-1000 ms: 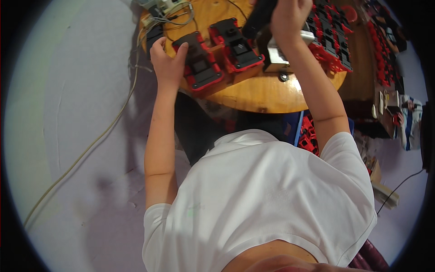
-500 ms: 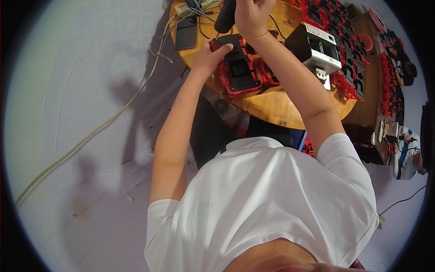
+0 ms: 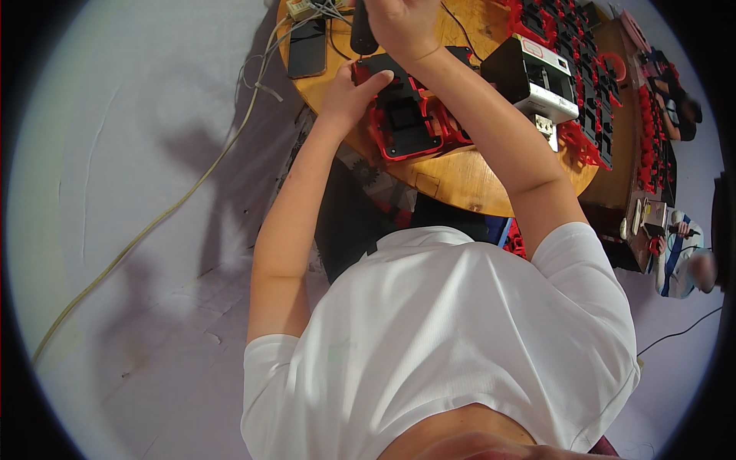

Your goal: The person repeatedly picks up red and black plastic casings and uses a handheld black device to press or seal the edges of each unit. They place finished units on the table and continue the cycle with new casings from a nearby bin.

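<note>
Red and black plastic makes up the unit (image 3: 406, 119) lying on the near left part of the table (image 3: 475, 184). The left hand (image 3: 346, 100) is curled at its left side, thumb pressed on top; the other fingers are mostly hidden. The right hand (image 3: 405, 29) is closed around a black tool (image 3: 363, 34), which points down toward the unit's far left corner; whether the tip touches, I cannot tell.

To work well here, the thumb should press firmly without crowding the tip, and the tool should stand square to the surface so it does not slip.

Below the table's near edge, right of centre, a blue bin (image 3: 496, 228) shows beside red parts (image 3: 515, 242), apparently inside it. What the silver-ended box (image 3: 553, 98) on the right contains is unclear.
</note>
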